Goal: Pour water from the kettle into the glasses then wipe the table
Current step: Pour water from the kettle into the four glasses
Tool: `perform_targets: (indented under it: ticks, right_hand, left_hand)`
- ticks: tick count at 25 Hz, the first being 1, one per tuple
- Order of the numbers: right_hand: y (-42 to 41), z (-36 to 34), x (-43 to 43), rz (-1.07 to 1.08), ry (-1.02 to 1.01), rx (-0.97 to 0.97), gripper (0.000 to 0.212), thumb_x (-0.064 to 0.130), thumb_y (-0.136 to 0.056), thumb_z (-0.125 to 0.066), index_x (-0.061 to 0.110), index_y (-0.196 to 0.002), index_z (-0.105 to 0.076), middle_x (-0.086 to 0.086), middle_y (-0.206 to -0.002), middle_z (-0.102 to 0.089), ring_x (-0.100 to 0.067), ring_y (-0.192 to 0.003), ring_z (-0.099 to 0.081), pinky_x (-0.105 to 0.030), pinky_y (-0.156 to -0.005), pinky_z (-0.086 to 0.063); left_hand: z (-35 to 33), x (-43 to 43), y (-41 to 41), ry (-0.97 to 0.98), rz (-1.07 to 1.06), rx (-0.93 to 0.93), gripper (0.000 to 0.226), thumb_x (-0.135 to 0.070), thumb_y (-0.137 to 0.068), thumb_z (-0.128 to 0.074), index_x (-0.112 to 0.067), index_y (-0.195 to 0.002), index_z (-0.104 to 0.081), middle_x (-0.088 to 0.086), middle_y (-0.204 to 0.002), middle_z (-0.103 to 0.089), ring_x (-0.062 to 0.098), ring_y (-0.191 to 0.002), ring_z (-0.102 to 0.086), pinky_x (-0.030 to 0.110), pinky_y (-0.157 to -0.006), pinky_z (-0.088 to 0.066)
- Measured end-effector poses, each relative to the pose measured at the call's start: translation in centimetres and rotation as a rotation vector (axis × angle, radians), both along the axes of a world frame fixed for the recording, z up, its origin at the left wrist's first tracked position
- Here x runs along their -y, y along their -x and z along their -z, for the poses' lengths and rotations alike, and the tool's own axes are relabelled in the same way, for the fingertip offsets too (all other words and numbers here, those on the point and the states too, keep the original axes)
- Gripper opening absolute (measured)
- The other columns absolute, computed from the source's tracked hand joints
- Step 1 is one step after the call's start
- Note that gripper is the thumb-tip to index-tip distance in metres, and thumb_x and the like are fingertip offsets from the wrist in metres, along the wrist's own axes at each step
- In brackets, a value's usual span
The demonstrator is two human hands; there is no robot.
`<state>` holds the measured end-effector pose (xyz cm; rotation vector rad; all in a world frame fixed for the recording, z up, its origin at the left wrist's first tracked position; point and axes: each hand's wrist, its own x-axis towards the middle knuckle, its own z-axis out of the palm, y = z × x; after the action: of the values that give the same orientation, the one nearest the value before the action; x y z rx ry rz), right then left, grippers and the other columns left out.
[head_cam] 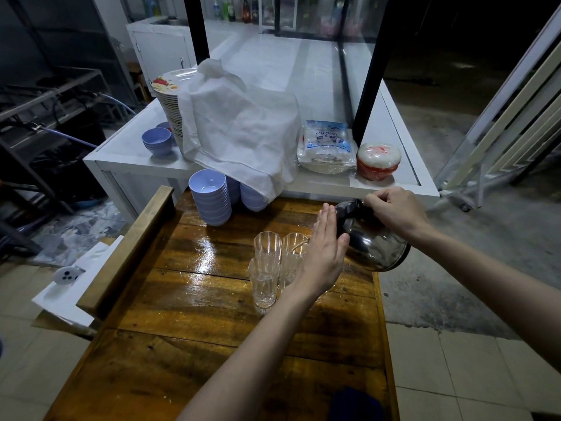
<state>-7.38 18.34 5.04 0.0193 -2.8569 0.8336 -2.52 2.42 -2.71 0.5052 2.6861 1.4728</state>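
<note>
One wooden bench (212, 344), its planks glossy and wet-looking, runs from the near edge to the far middle. Beyond it stands one white bench (127, 153) carrying one white cloth (239, 129) draped over a stack of plates (170, 98).

Blue bowls (209, 196) stand in five stacks: three at the far end of the wooden bench, two on the white bench.

One kettle (376, 241), polished steel with a dark lid and handle, is held above the right side of the wooden bench, tilted leftward toward the glasses (263, 284). The right hand (394, 211) has its fingers curled round the handle. The left hand (321, 259) lies flat, fingers (326, 220) straight and together against the lid.

The glasses are clear and faceted, clustered upright at mid-bench. Three are plain to see; the left hand hides the rest of the cluster.
</note>
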Motion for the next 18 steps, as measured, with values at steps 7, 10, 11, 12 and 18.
perform_targets:
  ticks: [7,10,11,12,18]
  right_hand:
    - [0.1,-0.3,0.0,-0.01,-0.034,-0.008,0.039,0.038,-0.082,-0.049,0.016,-0.052,-0.06,0.0,-0.053,-0.058,-0.014,-0.053,-0.052,-0.026,-0.05,-0.034]
    - [-0.1,-0.5,0.0,-0.015,-0.023,-0.011,0.039,0.04,-0.079,-0.047,0.014,-0.053,-0.061,0.001,-0.051,-0.058,-0.01,-0.052,-0.052,-0.026,-0.049,-0.033]
    - [-0.1,-0.5,-0.1,-0.02,-0.02,-0.014,0.039,0.038,-0.081,-0.048,0.014,-0.053,-0.062,0.001,-0.051,-0.058,-0.01,-0.051,-0.051,-0.026,-0.048,-0.033]
    - [-0.1,-0.6,-0.1,-0.024,-0.022,-0.018,0.039,0.036,-0.084,-0.05,0.014,-0.053,-0.062,0.0,-0.052,-0.058,-0.011,-0.051,-0.051,-0.026,-0.048,-0.033]
    - [-0.2,-1.3,-0.1,-0.031,-0.044,-0.041,0.043,0.027,-0.091,-0.056,0.026,-0.048,-0.055,0.007,-0.053,-0.056,-0.007,-0.053,-0.051,-0.025,-0.049,-0.031]
  left_hand:
    - [-0.1,0.0,-0.1,-0.015,-0.006,-0.005,0.059,-0.032,-0.104,-0.027,-0.015,-0.152,0.003,-0.001,-0.161,0.01,0.004,-0.145,0.013,0.027,-0.12,0.003]
    - [-0.1,0.0,-0.1,-0.012,-0.007,-0.012,0.059,-0.032,-0.104,-0.027,-0.015,-0.152,0.003,-0.001,-0.161,0.009,0.004,-0.146,0.012,0.028,-0.121,0.003]
    - [-0.1,0.0,-0.1,-0.013,-0.009,-0.016,0.059,-0.032,-0.104,-0.027,-0.016,-0.152,0.003,-0.001,-0.161,0.009,0.004,-0.146,0.012,0.028,-0.121,0.002]
    - [-0.2,-0.1,-0.1,-0.015,-0.009,-0.019,0.059,-0.032,-0.104,-0.027,-0.016,-0.152,0.003,-0.001,-0.161,0.009,0.004,-0.146,0.012,0.028,-0.121,0.002]
    - [-0.8,-0.1,-0.2,-0.027,0.003,-0.016,0.059,-0.032,-0.104,-0.027,-0.015,-0.153,0.003,0.0,-0.161,0.009,0.005,-0.146,0.012,0.028,-0.121,0.002]
